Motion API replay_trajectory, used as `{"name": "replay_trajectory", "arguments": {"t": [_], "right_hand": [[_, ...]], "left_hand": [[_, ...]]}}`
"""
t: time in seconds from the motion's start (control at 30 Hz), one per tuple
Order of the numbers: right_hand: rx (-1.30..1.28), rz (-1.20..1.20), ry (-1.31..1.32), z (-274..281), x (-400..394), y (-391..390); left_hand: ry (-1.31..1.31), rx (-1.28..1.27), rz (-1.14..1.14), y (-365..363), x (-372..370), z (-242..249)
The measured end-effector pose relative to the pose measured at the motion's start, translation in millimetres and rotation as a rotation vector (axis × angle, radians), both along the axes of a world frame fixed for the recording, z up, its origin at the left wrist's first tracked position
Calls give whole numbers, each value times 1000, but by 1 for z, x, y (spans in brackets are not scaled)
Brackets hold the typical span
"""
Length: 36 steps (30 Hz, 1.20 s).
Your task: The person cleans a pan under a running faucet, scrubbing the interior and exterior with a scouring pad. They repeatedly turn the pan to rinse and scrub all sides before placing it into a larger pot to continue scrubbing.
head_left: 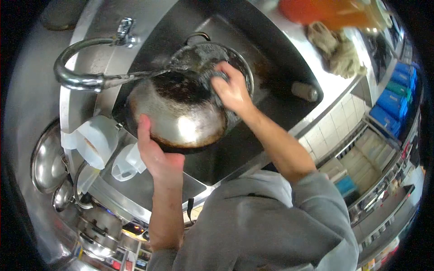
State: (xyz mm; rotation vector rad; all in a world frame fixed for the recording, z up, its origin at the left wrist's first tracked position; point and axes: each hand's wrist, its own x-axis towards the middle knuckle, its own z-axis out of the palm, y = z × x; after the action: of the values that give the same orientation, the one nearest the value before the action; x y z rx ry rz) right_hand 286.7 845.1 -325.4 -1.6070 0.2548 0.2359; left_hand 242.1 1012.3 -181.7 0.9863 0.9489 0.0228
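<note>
A wok is tipped over the sink, its scorched, rounded underside facing me. Its rim is gripped by my left hand, thumb on the outside and the fingers hidden behind. My right hand is closed on a dark grey scouring pad, pressed against the wok's upper right side. Water runs from the curved faucet onto the wok's far edge. Behind the wok, a round metal pot with a loop handle stands in the sink, wet inside.
White plastic jugs stand left of the sink. Crumpled cloths lie on the right counter near an orange container. A small whitish cylinder rests in the sink's right corner. Metal pots sit at lower left.
</note>
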Motion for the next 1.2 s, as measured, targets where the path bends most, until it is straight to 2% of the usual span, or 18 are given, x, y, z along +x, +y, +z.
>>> {"name": "replay_trajectory", "arguments": {"t": [0.07,0.13,0.2,0.3,0.4,0.47,0.53,0.6,0.67,0.73,0.8,0.9,0.93,1.0,1.03,1.07,1.13,1.2], "right_hand": [[-103,-48,-73,6,-14,4],[22,-70,-106,21,-53,2],[-16,-23,-284,43,-83,-2],[-7,-43,-305,21,-77,-2],[-59,-151,34,-45,-21,4],[-45,-91,159,-45,-8,7],[-78,-137,183,-31,-40,8],[73,-151,153,-15,-79,2],[73,-116,78,9,-95,-1],[79,-44,120,2,-90,1],[-24,69,16,-10,-83,5],[-129,100,56,-18,-57,17],[-150,97,61,-20,-49,22],[-190,120,67,-26,-27,26],[-232,143,76,-34,-17,25],[-316,153,-20,-48,-5,26],[-427,174,-124,-70,21,30],[-415,216,-74,-78,38,31]], "left_hand": [[24,-40,41,3,6,-7],[50,12,45,-1,2,1],[82,-32,60,-3,2,6],[119,23,96,-7,9,3],[73,100,99,-2,2,-7],[62,50,87,-2,7,-4],[77,19,88,0,0,-1],[26,120,22,3,-2,-6],[62,76,108,1,-2,-2],[-44,-111,23,21,-30,-11],[-41,-124,87,39,-70,-28],[-65,230,44,62,-115,-49],[-70,233,47,68,-119,-49],[104,816,-152,79,-126,-49],[-8,1106,-316,77,-112,-44],[0,1105,-316,82,-99,-46],[-181,1672,-993,96,-74,-53],[-156,1708,-1118,102,-59,-68]]}}
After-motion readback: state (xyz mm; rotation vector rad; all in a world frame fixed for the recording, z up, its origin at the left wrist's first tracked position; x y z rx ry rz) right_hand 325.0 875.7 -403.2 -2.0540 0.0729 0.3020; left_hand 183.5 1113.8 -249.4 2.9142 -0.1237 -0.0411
